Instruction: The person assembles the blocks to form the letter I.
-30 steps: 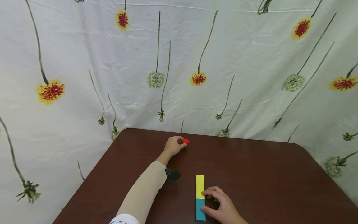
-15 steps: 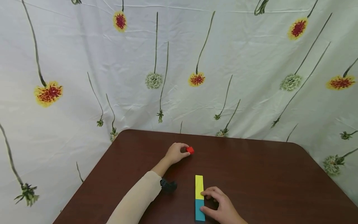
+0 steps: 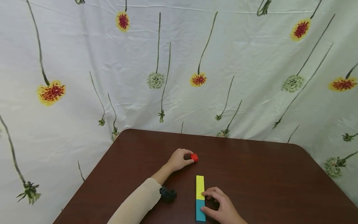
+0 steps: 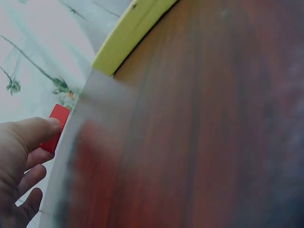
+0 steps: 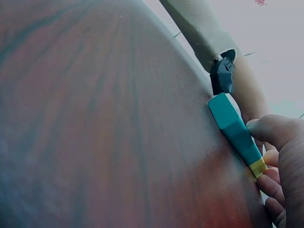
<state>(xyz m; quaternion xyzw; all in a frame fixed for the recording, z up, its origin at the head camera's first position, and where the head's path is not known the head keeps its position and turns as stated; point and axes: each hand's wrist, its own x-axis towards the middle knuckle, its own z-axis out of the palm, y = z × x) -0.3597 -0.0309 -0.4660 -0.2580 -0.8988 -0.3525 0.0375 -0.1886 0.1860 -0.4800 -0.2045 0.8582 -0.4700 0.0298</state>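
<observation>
My left hand (image 3: 180, 160) pinches a small red block (image 3: 194, 157) between thumb and fingers, toward the far middle of the table. In the left wrist view the same red block (image 4: 55, 127) shows its long face beside the thumb. Nearer to me, a yellow block (image 3: 200, 187) and a teal block (image 3: 200, 210) lie end to end in one straight row. My right hand (image 3: 223, 205) rests along the row's right side, index fingertip at the yellow block and thumb at the teal one. The right wrist view shows the thumb against the teal block (image 5: 235, 126).
The dark brown table (image 3: 265, 180) has rounded far corners. A white cloth (image 3: 251, 56) printed with flowers hangs behind it. A black wrist camera (image 3: 168, 194) sits under my left sleeve (image 3: 137, 202), left of the block row.
My left hand has brought the red block nearer and slightly right, toward the yellow block's far end. The right hand and the two-block row have stayed in place.
</observation>
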